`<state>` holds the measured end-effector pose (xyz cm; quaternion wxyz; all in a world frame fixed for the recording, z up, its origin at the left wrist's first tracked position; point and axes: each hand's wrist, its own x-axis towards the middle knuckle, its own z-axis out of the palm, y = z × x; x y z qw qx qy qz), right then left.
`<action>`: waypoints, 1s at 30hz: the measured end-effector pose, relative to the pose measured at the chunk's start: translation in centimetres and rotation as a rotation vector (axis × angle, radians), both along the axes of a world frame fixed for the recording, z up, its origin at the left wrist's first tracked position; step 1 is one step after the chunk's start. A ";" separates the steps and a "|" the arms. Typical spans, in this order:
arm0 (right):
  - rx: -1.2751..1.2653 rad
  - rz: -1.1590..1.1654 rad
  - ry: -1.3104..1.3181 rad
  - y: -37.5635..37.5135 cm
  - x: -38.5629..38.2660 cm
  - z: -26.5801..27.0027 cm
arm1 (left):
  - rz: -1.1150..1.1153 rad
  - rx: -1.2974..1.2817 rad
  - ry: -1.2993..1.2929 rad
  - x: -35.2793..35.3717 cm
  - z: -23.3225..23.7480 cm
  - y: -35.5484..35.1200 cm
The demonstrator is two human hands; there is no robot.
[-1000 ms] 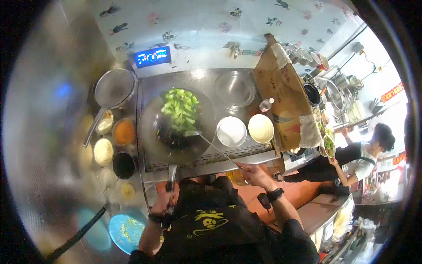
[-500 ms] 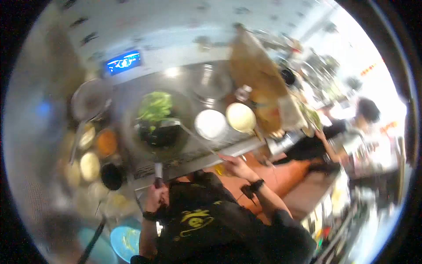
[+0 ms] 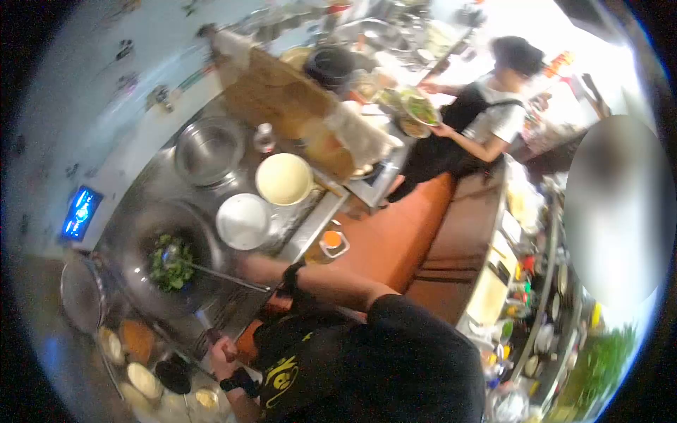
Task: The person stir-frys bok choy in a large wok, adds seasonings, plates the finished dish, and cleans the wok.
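Observation:
A dark wok (image 3: 169, 264) with green vegetables (image 3: 171, 261) sits on the steel stove at the left. My left hand (image 3: 221, 348) is closed around the wok's handle near the front edge. My right hand (image 3: 255, 270) grips a long metal ladle (image 3: 211, 272) whose bowl rests among the greens. A black watch sits on each wrist. I wear a black shirt with a yellow print.
A white bowl (image 3: 243, 221), a cream bowl (image 3: 284, 178) and a steel basin (image 3: 209, 149) stand beyond the wok. Seasoning pots (image 3: 137, 338) line the left. A cardboard screen (image 3: 282, 99) stands behind. Another person (image 3: 486, 113) holds a plate of food at the back right.
The view has swung right and tilted, so the stove now lies at the lower left. Both hands keep their grips; the ladle stays in the greens.

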<state>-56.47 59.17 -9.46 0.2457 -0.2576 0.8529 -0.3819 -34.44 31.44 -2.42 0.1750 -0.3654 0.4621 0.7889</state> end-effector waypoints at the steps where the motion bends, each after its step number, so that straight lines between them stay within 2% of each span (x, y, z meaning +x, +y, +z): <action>1: -0.015 -0.215 -0.171 2.3 -3.7 2.9 | 0.045 -0.040 -0.014 1.0 -0.9 -0.6; 2: -0.077 -0.467 0.093 4.1 -6.9 5.0 | 0.024 -0.046 -0.055 1.3 -1.5 -1.0; 3: 0.084 -0.472 0.542 5.6 -11.4 -1.6 | -0.009 -0.042 -0.095 1.2 -1.7 -1.1; 4: -0.069 -0.856 0.243 7.1 -14.0 5.3 | -0.033 -0.041 -0.119 1.5 -1.6 -1.5; 5: -0.217 -0.962 0.243 8.8 -17.7 5.0 | -0.059 -0.040 -0.142 1.7 -1.5 -1.8; 6: -0.222 -1.090 0.309 9.7 -20.1 6.7 | -0.056 -0.033 -0.166 2.3 -1.5 -2.3; 7: -0.314 -1.148 0.229 10.6 -21.9 7.2 | -0.071 -0.016 -0.188 1.5 -1.5 -2.4; 9: -0.266 -1.210 0.219 12.3 -27.3 2.6 | -0.045 -0.126 -0.156 -0.8 2.5 1.0; 12: -0.195 -1.166 0.431 13.9 -30.8 1.3 | -0.058 -0.166 -0.171 1.6 -2.9 -3.0; 13: -0.200 -1.175 0.433 14.6 -31.6 0.6 | -0.299 -0.465 -0.180 2.5 -4.3 -5.2; 14: -0.214 -1.086 0.315 15.0 -32.4 0.1 | -0.535 -0.766 -0.186 2.5 -4.8 -6.4; 15: -0.226 -0.992 0.200 15.3 -32.9 -0.1 | -0.534 -0.772 -0.182 1.7 -4.0 -5.2; 17: -0.193 -0.974 0.183 15.6 -32.3 4.0 | -0.068 -0.159 -0.028 0.8 -2.1 -1.7; 18: -0.316 -0.956 0.256 15.4 -31.9 5.3 | -0.068 -0.159 -0.027 0.8 -2.2 -2.3; 19: -0.438 -0.930 0.331 15.1 -31.2 7.1 | -0.100 -0.168 -0.158 0.9 -2.2 -3.0; 20: -0.437 -0.927 0.336 15.2 -29.9 10.5 | -0.133 -0.176 -0.288 1.5 -2.5 -3.7; 21: -0.349 -0.804 0.389 15.4 -28.3 15.2 | -0.133 -0.171 -0.281 1.6 -2.1 -3.3; 22: -0.258 -0.681 0.443 15.1 -27.0 19.4 | -0.108 -0.249 -0.354 -0.3 0.7 -0.7; 23: -0.252 -0.677 0.458 13.9 -25.7 22.5 | -0.083 -0.325 -0.428 -1.1 2.4 0.7; 24: -0.346 -0.629 0.633 12.7 -24.2 25.1 | -0.083 -0.314 -0.418 -0.7 1.7 0.4; 25: -0.440 -0.574 0.805 11.7 -22.6 26.5 | -0.076 -0.183 -0.298 -0.3 0.2 -0.4; 26: -0.437 -0.562 0.810 10.9 -21.1 27.0 | -0.062 -0.053 -0.181 0.3 -1.0 -1.3; 28: -0.053 -0.227 0.577 7.6 -18.8 27.3 | -0.265 -0.024 -0.057 0.0 -1.5 -1.7; 29: 0.081 -0.148 0.525 6.1 -16.8 27.6 | -0.049 -0.209 -0.129 -0.5 0.4 1.4; 30: 0.143 -0.088 0.550 4.2 -15.5 26.4 | -0.234 -0.468 0.089 -0.5 3.4 2.8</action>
